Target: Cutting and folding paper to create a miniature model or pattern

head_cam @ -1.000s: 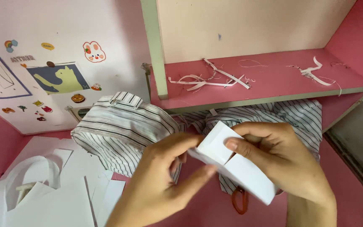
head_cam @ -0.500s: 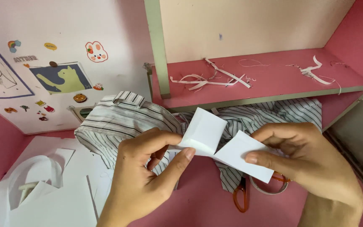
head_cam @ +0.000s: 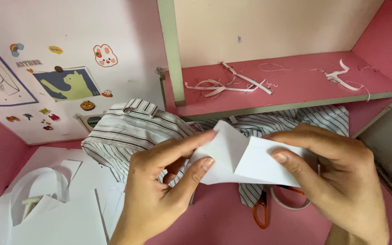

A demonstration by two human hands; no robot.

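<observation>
- Head view: left hand (head_cam: 159,190) is pinching folded paper (head_cam: 246,156), grip closed on its left edge.
- Right hand (head_cam: 341,181) is gripping its right side, above scissors (head_cam: 262,211).

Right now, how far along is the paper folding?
Done: the paper already shows at least one crease, with a flap raised near its middle. In hand: the left hand pinches the flap's left side while the right hand holds the other end. Left: it looks only partly folded, with no finished shape; scissors lie untouched underneath.
</observation>
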